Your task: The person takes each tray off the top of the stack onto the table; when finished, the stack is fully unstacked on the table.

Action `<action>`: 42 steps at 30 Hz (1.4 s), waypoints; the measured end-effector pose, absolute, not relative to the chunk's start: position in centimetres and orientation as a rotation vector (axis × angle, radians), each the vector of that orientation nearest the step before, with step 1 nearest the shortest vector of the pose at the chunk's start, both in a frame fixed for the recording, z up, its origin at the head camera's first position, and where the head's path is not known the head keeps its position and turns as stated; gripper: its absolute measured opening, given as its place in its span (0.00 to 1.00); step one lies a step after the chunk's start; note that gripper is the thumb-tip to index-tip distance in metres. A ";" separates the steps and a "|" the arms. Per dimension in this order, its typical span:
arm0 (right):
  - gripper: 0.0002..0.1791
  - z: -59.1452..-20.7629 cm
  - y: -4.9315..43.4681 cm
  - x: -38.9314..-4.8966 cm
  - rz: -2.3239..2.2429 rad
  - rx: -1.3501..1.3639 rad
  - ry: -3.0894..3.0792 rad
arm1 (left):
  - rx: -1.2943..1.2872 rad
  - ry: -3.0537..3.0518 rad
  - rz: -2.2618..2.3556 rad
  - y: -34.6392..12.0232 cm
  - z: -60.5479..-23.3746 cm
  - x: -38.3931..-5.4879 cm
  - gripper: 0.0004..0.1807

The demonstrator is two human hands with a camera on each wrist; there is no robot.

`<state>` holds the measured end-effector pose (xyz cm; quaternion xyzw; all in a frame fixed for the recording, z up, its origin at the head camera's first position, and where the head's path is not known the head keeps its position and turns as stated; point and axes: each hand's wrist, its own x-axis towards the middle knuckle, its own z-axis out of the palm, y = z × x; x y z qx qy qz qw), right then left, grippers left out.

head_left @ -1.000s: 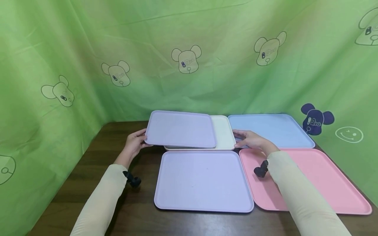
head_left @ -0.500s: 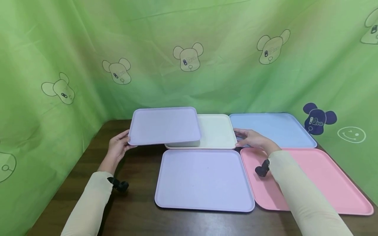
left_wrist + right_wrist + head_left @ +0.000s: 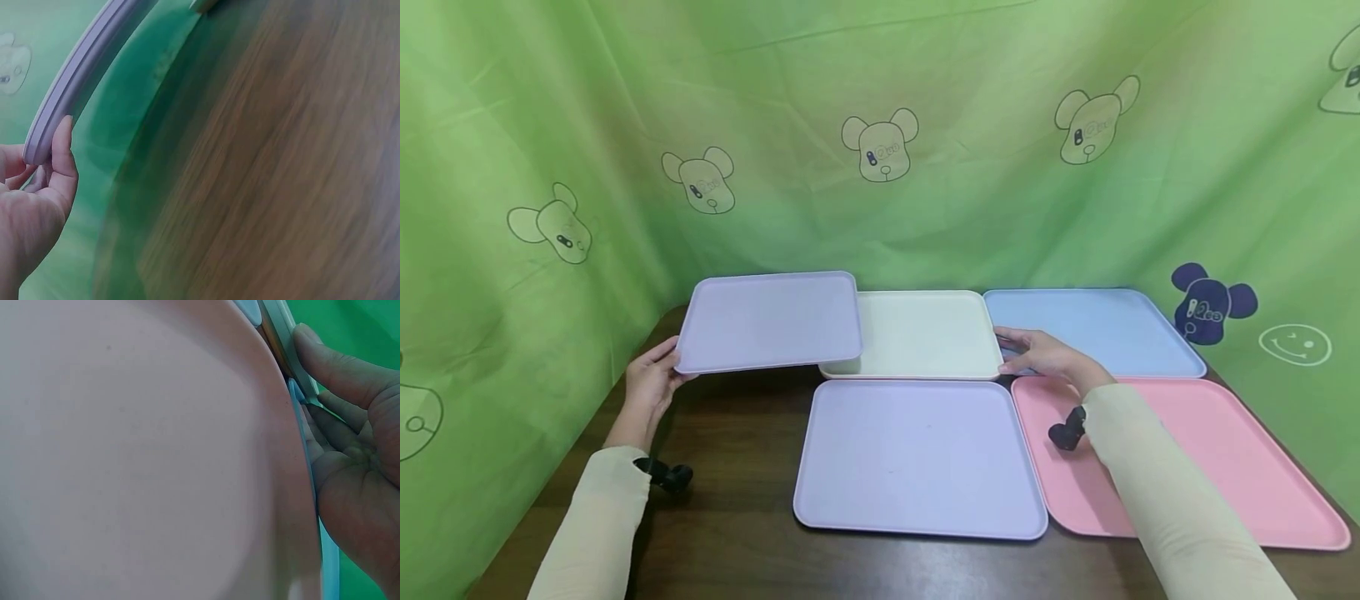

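Note:
My left hand [image 3: 651, 379] grips a lilac tray [image 3: 771, 321] by its near left corner. That tray is held above the table, and its right end overlaps a white tray [image 3: 925, 333]. In the left wrist view the thumb and fingers pinch the lilac rim [image 3: 69, 87] from both sides. At the white tray's near right corner is my right hand [image 3: 1041, 354], its thumb on the front edge and its fingers along the right side. The right wrist view shows that thumb [image 3: 340, 372] against the pale rim. Part of the white tray is hidden under the lilac one.
A second lilac tray [image 3: 921, 458] lies in front of the white one. Beside it, under my right forearm, lies a pink tray [image 3: 1217, 450]. A blue tray [image 3: 1090, 325] sits at the back right. Behind the dark wooden table [image 3: 737, 500] hangs a green curtain [image 3: 790, 225].
My left hand has carried the upper lilac tray to the left, uncovering more of the white tray. The right hand has stayed at the white tray's corner.

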<state>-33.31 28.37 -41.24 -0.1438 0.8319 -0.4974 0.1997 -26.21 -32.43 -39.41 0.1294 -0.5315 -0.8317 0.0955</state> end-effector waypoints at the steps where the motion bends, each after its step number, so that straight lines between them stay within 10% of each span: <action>1: 0.51 -41.2 28.4 -33.3 -1.391 -0.400 2.325 | 0.404 -1.573 -2.445 -32.8 -39.3 -26.1 0.16; 38: 0.50 -41.3 28.5 -33.2 -1.384 -0.428 2.348 | 0.641 -1.711 -2.159 -37.7 -41.3 -24.9 0.11; 42: 0.50 -41.3 28.4 -33.1 -1.393 -0.434 2.330 | 0.648 -1.806 -2.099 -37.6 -41.7 -25.0 0.23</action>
